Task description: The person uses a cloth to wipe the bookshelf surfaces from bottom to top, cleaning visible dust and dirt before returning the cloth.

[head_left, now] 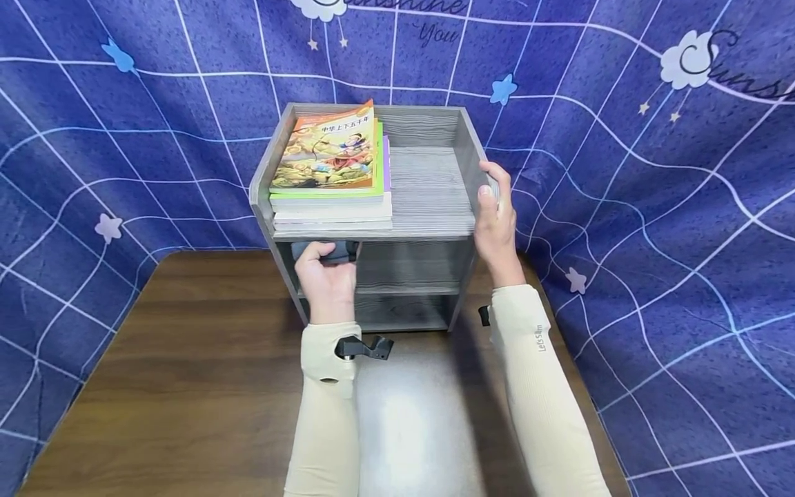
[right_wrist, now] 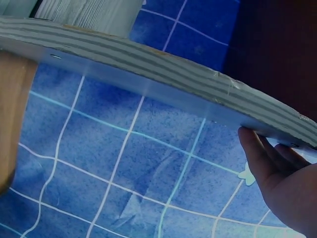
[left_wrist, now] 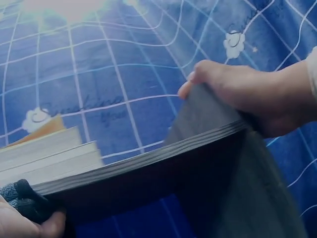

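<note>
A small grey shelf unit with an open-topped upper tier stands on the brown table. My left hand is just below the top board at its left, gripping a folded dark blue-grey cloth. In the left wrist view, this cloth has a towel-like texture and a dark edge; its far part is hidden. My right hand holds the upper edge of the right side panel, thumb inside. The right wrist view shows the fingers against the panel's outer face.
A stack of books, topped by an orange illustrated cover, lies on the left of the upper tier. Lower boards sit beneath it. Blue patterned fabric hangs behind and beside the brown table. A pale glossy patch lies in front.
</note>
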A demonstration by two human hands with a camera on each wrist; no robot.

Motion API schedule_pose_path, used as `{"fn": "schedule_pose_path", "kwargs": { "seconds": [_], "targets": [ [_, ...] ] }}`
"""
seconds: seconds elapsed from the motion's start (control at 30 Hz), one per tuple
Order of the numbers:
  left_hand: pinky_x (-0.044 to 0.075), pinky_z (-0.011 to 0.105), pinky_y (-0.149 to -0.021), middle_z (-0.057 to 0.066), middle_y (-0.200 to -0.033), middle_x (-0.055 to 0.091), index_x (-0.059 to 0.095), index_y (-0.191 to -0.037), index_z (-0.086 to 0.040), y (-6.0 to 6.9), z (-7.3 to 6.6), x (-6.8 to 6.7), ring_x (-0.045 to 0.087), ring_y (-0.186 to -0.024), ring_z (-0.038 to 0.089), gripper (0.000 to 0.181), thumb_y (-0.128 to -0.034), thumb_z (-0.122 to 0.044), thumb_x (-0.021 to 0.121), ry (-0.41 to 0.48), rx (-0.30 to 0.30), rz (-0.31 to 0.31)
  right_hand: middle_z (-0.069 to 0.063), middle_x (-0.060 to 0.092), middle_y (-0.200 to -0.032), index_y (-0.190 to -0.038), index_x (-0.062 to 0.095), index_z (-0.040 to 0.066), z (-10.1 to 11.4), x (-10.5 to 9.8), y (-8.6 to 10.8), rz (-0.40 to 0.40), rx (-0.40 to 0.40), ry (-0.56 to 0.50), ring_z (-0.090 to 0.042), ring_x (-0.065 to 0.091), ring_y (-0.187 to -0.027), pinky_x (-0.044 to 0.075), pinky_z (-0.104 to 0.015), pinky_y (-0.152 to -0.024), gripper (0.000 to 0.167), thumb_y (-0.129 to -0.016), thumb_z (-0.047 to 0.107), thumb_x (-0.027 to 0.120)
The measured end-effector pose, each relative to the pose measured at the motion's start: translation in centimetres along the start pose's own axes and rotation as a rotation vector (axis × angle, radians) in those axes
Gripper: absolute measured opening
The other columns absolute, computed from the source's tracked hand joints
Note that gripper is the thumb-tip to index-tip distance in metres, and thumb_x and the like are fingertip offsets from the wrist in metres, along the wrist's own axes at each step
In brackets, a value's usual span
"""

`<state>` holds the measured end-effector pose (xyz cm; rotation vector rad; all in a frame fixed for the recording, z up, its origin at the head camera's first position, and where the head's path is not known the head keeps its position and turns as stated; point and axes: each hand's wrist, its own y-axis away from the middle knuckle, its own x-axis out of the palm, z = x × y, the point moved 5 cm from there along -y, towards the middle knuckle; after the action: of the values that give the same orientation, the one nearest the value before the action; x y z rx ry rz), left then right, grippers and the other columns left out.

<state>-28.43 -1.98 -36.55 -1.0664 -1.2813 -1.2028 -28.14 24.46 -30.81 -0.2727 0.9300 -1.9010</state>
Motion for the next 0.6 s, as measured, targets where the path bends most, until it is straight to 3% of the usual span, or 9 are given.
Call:
{"fn": "schedule_pose_path", "kwargs": {
  "seconds": [0.17,0.27,0.37,0.43,0.5,0.53,0.6],
  "targets": [
    [0.047,0.057,-0.094,0.018,-0.141,0.036,0.029,-0.145,-0.005,-0.2,-1.6,0.3,0.043,-0.121,0.031,0.07,-0.0783,0.014,0.027,0.011,-0.009,0.031,-0.014,0.06,-0.133,-0.14,0.051,0.015,0.2,0.1,-0.2,-0.005,-0.018,-0.015,-0.028,0.057,-0.112,0.044,-0.04,-0.095,0.051,-0.097,0.04,0.042],
    [0.047,0.055,-0.097,0.017,-0.142,0.035,0.029,-0.145,-0.005,-0.1,-1.9,0.2,0.043,-0.122,0.03,0.066,-0.0819,0.013,0.024,-0.042,0.005,0.073,-0.013,0.059,-0.135,-0.14,0.051,0.013,0.4,0.1,-0.4,-0.006,-0.02,-0.025,-0.025,0.056,-0.112,0.043,-0.037,-0.095,0.052,-0.097,0.041,0.041],
    [0.047,0.049,-0.097,0.016,-0.136,0.039,0.034,-0.141,-0.004,0.2,-2.1,-0.2,0.044,-0.117,0.028,0.063,-0.0823,0.015,0.023,-0.158,0.067,0.118,-0.012,0.058,-0.135,-0.14,0.05,0.011,0.7,0.0,-0.5,-0.01,-0.023,-0.041,-0.023,0.056,-0.113,0.042,-0.034,-0.095,0.053,-0.097,0.041,0.042],
    [0.046,0.046,-0.097,0.015,-0.132,0.042,0.036,-0.139,-0.002,0.5,-2.2,-0.5,0.046,-0.113,0.026,0.065,-0.0787,0.02,0.025,-0.273,0.125,0.146,-0.012,0.057,-0.135,-0.139,0.05,0.009,0.9,-0.1,-0.6,-0.014,-0.025,-0.054,-0.022,0.055,-0.113,0.042,-0.033,-0.096,0.054,-0.096,0.041,0.042],
    [0.044,0.043,-0.098,0.015,-0.135,0.044,0.038,-0.144,-0.005,0.7,-2.4,-0.9,0.047,-0.115,0.024,0.076,-0.0747,0.024,0.03,-0.461,0.181,0.156,-0.012,0.057,-0.135,-0.139,0.05,0.007,1.0,-0.3,-0.7,-0.022,-0.033,-0.057,-0.021,0.055,-0.113,0.042,-0.032,-0.095,0.056,-0.096,0.041,0.042],
    [0.042,0.04,-0.101,0.014,-0.14,0.043,0.035,-0.15,-0.007,0.8,-2.4,-1.1,0.046,-0.119,0.023,0.082,-0.0738,0.024,0.033,-0.579,0.206,0.158,-0.012,0.057,-0.135,-0.139,0.051,0.006,1.1,-0.4,-0.7,-0.026,-0.037,-0.063,-0.021,0.055,-0.113,0.041,-0.032,-0.096,0.056,-0.095,0.041,0.043],
    [0.04,0.039,-0.104,0.014,-0.15,0.039,0.026,-0.158,-0.013,0.9,-2.5,-1.7,0.045,-0.126,0.024,0.09,-0.0758,0.02,0.041,-0.921,0.267,0.128,-0.01,0.057,-0.135,-0.138,0.051,0.005,1.1,-0.5,-0.9,-0.036,-0.046,-0.062,-0.02,0.054,-0.113,0.041,-0.031,-0.096,0.057,-0.095,0.041,0.043]
  ]
}}
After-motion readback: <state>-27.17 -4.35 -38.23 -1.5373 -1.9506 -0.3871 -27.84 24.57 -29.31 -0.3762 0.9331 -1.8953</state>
